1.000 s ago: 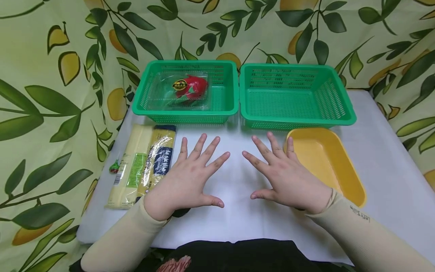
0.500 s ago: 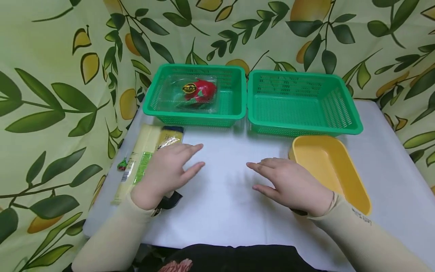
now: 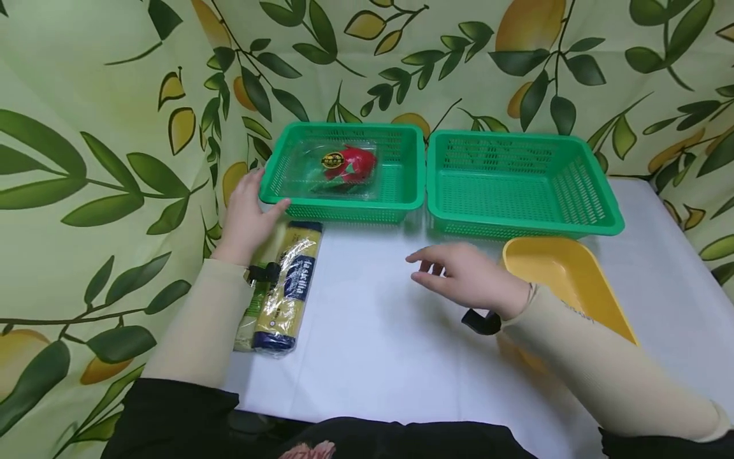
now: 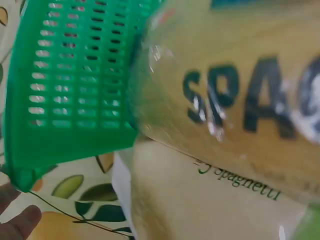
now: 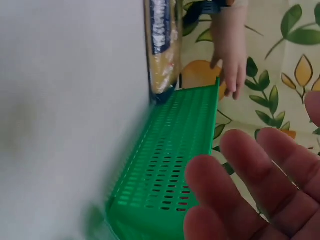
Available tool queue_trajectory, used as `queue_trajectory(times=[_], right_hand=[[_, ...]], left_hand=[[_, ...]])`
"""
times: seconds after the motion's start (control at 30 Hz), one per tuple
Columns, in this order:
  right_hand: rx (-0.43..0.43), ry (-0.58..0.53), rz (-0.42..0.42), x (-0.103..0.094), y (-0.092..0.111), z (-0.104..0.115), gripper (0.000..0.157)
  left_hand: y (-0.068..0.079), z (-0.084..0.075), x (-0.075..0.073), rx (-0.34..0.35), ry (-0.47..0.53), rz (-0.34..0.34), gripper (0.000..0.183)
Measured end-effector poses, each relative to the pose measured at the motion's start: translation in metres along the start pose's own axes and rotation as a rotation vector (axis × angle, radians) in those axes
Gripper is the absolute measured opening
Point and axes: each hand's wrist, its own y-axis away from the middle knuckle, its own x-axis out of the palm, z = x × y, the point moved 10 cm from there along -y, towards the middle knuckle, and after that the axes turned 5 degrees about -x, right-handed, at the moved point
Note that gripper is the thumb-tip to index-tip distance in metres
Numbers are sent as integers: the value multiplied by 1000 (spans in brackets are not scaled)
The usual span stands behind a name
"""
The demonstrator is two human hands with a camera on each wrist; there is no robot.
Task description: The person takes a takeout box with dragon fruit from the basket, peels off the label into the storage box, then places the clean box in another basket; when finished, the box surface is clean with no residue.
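My left hand [image 3: 248, 217] is at the front left corner of the left green basket [image 3: 350, 210], fingers loosely extended and thumb by the front rim. The left wrist view shows fingertips [image 4: 20, 225] close to the basket's corner; whether they touch is unclear. Inside that basket lies a clear plastic box [image 3: 301, 169] with a red, green-tipped fruit [image 3: 360, 164], like a dragon fruit. Below the left wrist lie a spaghetti pack [image 3: 291, 280] and a paler spaghetti pack [image 3: 248, 319], partly covered by the arm. My right hand [image 3: 467, 275] hovers over the white table, fingers slightly bent, holding nothing.
A second green basket [image 3: 518, 224] stands to the right of the first, nothing visible in it. A yellow tub [image 3: 530, 255] sits in front of it, partly behind the right forearm. Leaf-patterned cloth [image 3: 436, 38] encloses the back and sides of the table [image 3: 367, 357].
My left hand has gone from above the spaghetti packs forward to the left basket's corner. The right hand, spread one second ago, now has relaxed fingers. The view has shifted slightly.
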Motion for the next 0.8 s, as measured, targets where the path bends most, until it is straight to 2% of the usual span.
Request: queue_trajectory(times=[0.07, 0.2, 0.33, 0.47, 0.63, 0.8], right_hand=[[55, -114, 8, -6, -22, -8, 32], [187, -422, -2, -18, -69, -25, 35], [325, -722, -79, -26, -113, -45, 42], [428, -949, -170, -23, -149, -64, 52], [566, -1157, -291, -14, -175, -85, 58], [705, -1238, -398, -8, -181, -99, 57]], left_hand=[[-9, 11, 8, -41, -4, 42, 98], [-18, 25, 18, -66, -6, 77, 100], [-21, 28, 24, -63, -19, 99, 98], [-19, 33, 27, -77, -21, 108, 98], [-19, 36, 31, -109, -6, 109, 98], [-23, 33, 33, -108, -27, 121, 101]])
